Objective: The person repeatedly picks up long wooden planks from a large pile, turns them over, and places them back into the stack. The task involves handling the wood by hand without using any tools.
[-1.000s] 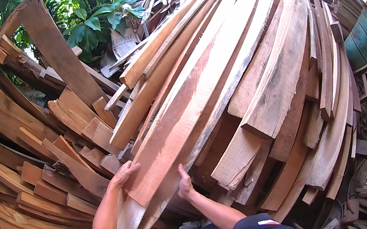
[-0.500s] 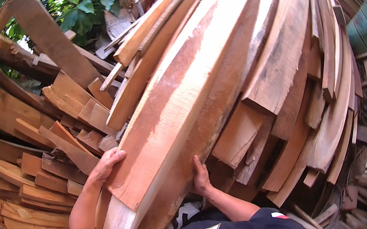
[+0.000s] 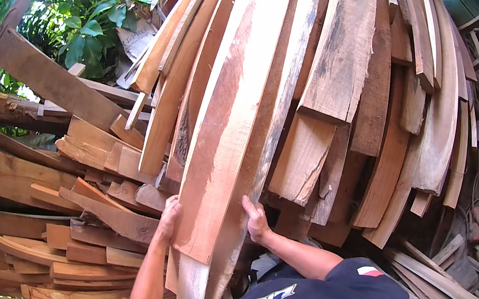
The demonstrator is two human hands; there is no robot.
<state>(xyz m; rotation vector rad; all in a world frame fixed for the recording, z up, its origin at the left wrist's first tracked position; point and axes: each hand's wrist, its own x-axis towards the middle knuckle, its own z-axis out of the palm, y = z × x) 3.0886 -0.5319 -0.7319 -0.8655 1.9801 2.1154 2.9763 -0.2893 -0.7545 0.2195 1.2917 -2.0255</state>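
Note:
A long, thick wooden board (image 3: 205, 207) with a reddish-brown stain runs away from me, its cut end toward my body. My left hand (image 3: 169, 217) is closed on its left edge near that end. A darker brown plank (image 3: 232, 236) lies against the board's right side, with a rough pale edge. On that edge my right hand (image 3: 257, 222) is closed, thumb on top and the other fingers mostly hidden. A paler wood end (image 3: 192, 280) sticks out beneath the board's near end.
Stacked planks (image 3: 314, 155) rise on the right with uneven ends jutting toward me. Shorter offcuts (image 3: 92, 251) are piled at left. A slanting board (image 3: 63, 75) stands before green foliage (image 3: 79, 11). More loose lumber (image 3: 438, 278) lies at lower right.
The board and plank have swung from a slant to nearly straight ahead in the view. My hands appear closer together, still on the same two edges.

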